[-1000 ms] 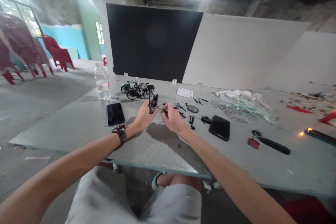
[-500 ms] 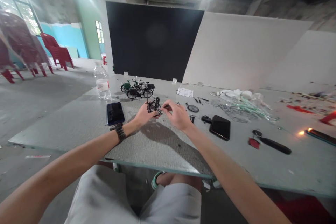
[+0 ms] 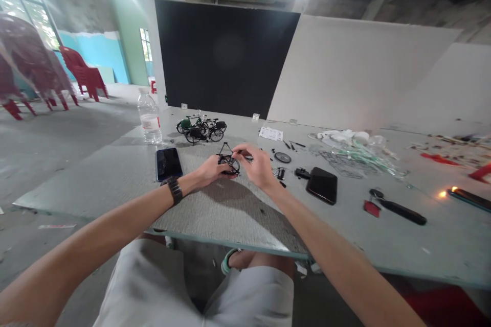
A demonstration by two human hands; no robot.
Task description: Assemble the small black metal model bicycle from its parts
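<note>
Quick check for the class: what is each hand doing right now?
Left hand: closed, holding a small black model bicycle frame.
Right hand: pinching at that frame; whatever it grips is too small to tell.

A black panel and white partition boards rise ahead (image 3: pixel 226 56), while stacked red plastic chairs (image 3: pixel 82 72) stand on the grey concrete floor (image 3: pixel 69 148) near tall left-hand windows (image 3: pixel 23 2).

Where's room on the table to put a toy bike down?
The table has room left of the phone, and in front of the left hand and right hand, which are at the little bike part. Right of them it's crowded: small black parts, a second phone, plastic frames.
</note>
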